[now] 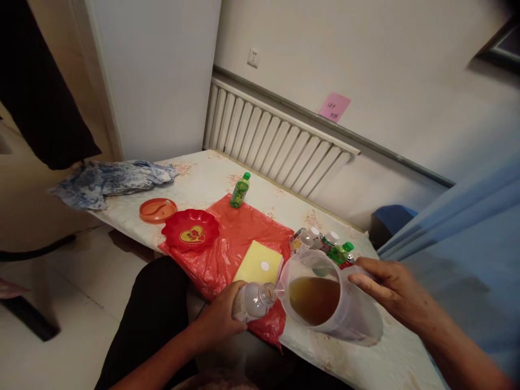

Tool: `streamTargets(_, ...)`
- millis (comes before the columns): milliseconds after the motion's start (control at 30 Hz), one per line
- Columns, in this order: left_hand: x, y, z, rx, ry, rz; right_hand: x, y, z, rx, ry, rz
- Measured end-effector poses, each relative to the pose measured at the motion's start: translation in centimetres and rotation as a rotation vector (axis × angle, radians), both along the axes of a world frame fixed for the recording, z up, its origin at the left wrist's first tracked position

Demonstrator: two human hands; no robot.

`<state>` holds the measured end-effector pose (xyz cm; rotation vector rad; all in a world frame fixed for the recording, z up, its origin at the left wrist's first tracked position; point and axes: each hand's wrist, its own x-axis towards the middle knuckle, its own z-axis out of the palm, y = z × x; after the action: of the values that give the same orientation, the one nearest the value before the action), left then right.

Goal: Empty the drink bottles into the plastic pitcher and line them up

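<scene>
The left hand [222, 318] grips a tilted bottle [251, 302], the right hand [400, 290] a tipped jug [357, 324], spout [280, 290] beside the bottle's mouth [268, 294], seemingly to limit spills.

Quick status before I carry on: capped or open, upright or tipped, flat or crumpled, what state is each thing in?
Clear plastic bottle in left hand: uncapped, tilted.
Translucent plastic pitcher in right hand: tipped, brownish liquid inside.
Green-labelled plastic bottle: capped, upright.
Plastic bottles behind the pitcher: capped where tops show.
Yellow rectangular sheet: lying flat.
Red plastic sheet: spread, wrinkled.
Blue-and-white patterned cloth: crumpled.
</scene>
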<state>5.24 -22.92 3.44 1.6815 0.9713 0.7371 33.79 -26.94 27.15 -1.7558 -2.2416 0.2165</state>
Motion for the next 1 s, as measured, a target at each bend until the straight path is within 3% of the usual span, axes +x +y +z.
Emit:
streamTargets(633, -0.3, 0.1, -0.6, 0.025, 0.010, 0.003, 0.0, 0.3, 0.1, -0.018, -0.026, 0.027)
streamTargets(1000, -0.6, 0.0, 0.4, 0.003, 0.048, -0.005, -0.3, 0.4, 0.4, -0.025, -0.031, 0.021)
